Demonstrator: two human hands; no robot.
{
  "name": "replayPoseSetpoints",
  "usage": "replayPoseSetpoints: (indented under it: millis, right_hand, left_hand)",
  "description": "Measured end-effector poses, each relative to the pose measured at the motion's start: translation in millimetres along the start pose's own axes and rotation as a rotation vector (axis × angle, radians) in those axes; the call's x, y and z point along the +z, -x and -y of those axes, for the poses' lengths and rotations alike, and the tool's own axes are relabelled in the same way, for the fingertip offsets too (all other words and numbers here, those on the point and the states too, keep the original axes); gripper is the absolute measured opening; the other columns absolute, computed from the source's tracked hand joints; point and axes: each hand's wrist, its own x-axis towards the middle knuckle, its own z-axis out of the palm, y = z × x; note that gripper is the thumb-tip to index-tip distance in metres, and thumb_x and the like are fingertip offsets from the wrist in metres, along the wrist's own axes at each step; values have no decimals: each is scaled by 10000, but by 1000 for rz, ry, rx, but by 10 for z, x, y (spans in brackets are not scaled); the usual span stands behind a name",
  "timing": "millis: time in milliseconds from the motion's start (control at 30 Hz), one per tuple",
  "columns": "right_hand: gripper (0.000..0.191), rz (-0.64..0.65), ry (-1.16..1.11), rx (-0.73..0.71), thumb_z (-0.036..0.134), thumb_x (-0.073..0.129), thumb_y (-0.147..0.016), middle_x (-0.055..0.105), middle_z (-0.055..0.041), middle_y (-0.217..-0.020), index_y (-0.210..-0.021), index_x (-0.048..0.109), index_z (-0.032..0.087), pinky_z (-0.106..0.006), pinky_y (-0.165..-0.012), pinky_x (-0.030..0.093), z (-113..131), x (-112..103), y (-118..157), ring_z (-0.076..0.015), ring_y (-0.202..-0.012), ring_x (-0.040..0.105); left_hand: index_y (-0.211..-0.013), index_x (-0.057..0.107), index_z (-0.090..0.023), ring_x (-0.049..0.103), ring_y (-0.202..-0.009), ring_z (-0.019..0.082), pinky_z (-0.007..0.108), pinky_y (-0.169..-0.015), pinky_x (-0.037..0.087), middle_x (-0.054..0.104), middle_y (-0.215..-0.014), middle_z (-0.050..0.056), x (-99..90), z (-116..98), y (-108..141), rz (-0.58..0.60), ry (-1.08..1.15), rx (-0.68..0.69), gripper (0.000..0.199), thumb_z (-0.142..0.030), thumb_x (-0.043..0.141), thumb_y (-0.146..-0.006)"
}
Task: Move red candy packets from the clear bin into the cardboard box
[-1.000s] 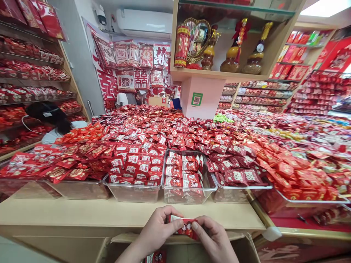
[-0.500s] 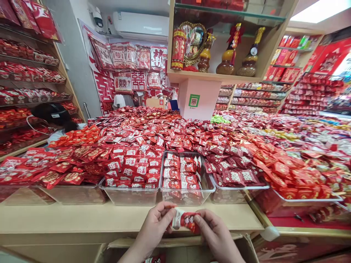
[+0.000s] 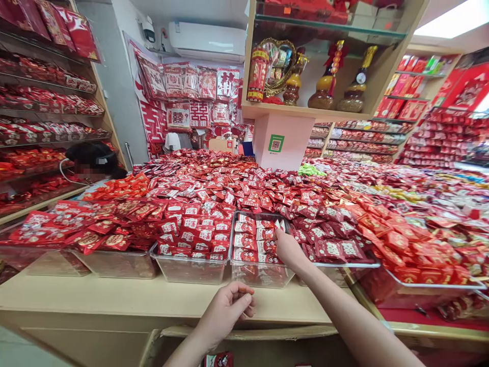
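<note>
My right hand point(image 3: 288, 248) reaches into a clear plastic bin point(image 3: 263, 278), fingers closed at the bin's right side. It appears to grip a small red-and-white candy packet point(image 3: 281, 224), mostly hidden by the hand. Left of it, similar red-and-white packets point(image 3: 245, 240) stand in two neat columns. My left hand point(image 3: 228, 308) hovers in front of the bin, above the counter's front edge. Its fingers are curled towards the thumb with nothing visible in them. Below, an open cardboard box point(image 3: 244, 351) holds a red packet point(image 3: 218, 360).
Heaped bins of red packets point(image 3: 193, 237) and maroon packets point(image 3: 336, 247) flank this bin. More packets spread behind, up to a pale pillar point(image 3: 284, 142). A shelf unit point(image 3: 305, 109) overhangs the display. Another person's dark-haired head point(image 3: 93, 159) shows at left.
My right hand has left the left hand and moved forward into the bin. The packet held between both hands has left the left hand. The view has shifted slightly left.
</note>
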Motion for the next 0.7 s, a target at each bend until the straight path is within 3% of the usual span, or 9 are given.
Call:
replayPoseSetpoints:
  millis: [300, 533, 700]
  right_hand:
    - [251, 51, 82, 26, -31, 387, -710, 628, -152, -836, -852, 562, 79, -225, -609, 355, 44, 28, -26, -192, -785, 594]
    - [279, 9, 117, 28, -13, 333, -739, 634, -158, -776, -903, 543, 72, -254, -563, 378, 114, -9, 38, -222, -726, 609]
    - [237, -167, 146, -20, 53, 323, -780, 602, -132, -796, -842, 537, 132, -277, -575, 377, 208, -196, 332, -235, -749, 580]
  left_hand:
    - [-810, 545, -144, 579, -613, 123, 227, -537, 405, 624, -711, 20, 3, -19, 15, 16, -23, -4, 216, -330, 569, -702]
    - [-807, 537, -138, 579, -610, 122, 227, -536, 400, 621, -709, 21, 9, -20, 15, 15, -27, -7, 229, -341, 567, -703]
    - [-809, 534, -130, 573, -607, 117, 230, -539, 396, 613, -716, 26, 7, -18, 5, 22, -19, -7, 215, -323, 557, -718]
